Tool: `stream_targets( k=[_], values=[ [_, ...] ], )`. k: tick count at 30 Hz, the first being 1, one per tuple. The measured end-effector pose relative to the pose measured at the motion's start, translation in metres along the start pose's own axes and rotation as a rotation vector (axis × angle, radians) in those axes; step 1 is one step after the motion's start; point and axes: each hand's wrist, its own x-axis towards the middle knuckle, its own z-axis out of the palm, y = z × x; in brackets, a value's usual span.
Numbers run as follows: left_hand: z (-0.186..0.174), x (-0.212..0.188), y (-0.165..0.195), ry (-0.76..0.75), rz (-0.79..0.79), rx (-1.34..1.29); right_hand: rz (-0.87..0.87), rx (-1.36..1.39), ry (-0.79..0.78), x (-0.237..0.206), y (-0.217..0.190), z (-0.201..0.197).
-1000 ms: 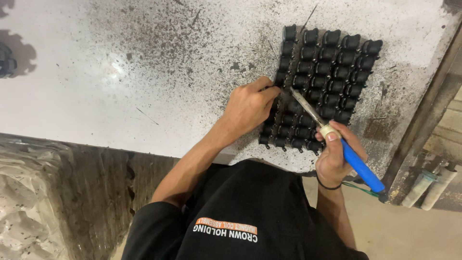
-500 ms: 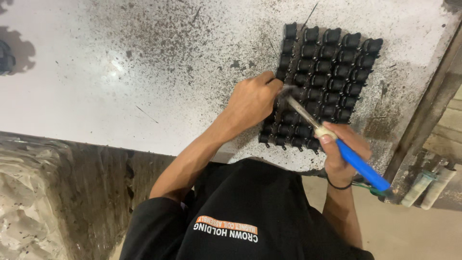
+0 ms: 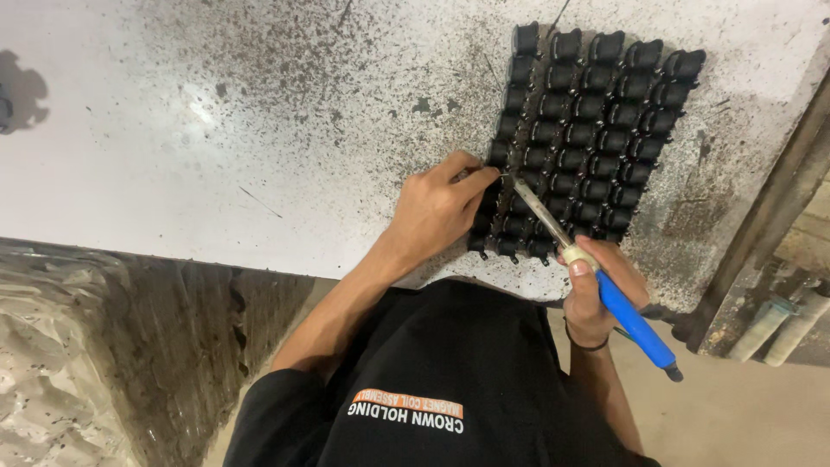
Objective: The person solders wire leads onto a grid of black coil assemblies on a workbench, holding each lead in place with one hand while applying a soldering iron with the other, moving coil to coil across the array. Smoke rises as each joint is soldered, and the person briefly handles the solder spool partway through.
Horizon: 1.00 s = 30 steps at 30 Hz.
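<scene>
A block of several small black coil-like parts [image 3: 596, 130] lies in neat rows on a white, speckled worktop [image 3: 259, 130]. My left hand [image 3: 437, 212] rests on the block's left edge, fingers pinched on one part in the left column. My right hand [image 3: 596, 285] holds a blue-handled soldering iron [image 3: 596, 277] like a pen. Its metal tip touches the left column right beside my left fingertips.
A dark metal rail [image 3: 769, 225] runs along the worktop's right edge. Two pale tubes [image 3: 778, 324] lie on the floor beyond it. A crinkled plastic sheet [image 3: 78, 363] hangs below the worktop at the left. My black shirt fills the lower middle.
The iron's tip has stayed beside my left fingertips on the left column, with small shifts of both hands. The camera has moved closer to the block.
</scene>
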Motion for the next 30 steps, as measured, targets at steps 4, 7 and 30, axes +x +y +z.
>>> stream_targets(
  k=[4, 7, 30],
  values=[
    [-0.001, 0.001, -0.002, -0.046, 0.037, 0.061, -0.004, -0.019, -0.033, 0.005, -0.004, 0.0],
    [0.002, 0.004, -0.001, -0.076, 0.004, 0.039, -0.035, 0.047, -0.037, 0.004, -0.002, 0.001],
    [-0.007, 0.012, -0.001, -0.136, -0.029, -0.073, 0.274, 0.315, 0.135, -0.002, 0.014, -0.003]
  ],
)
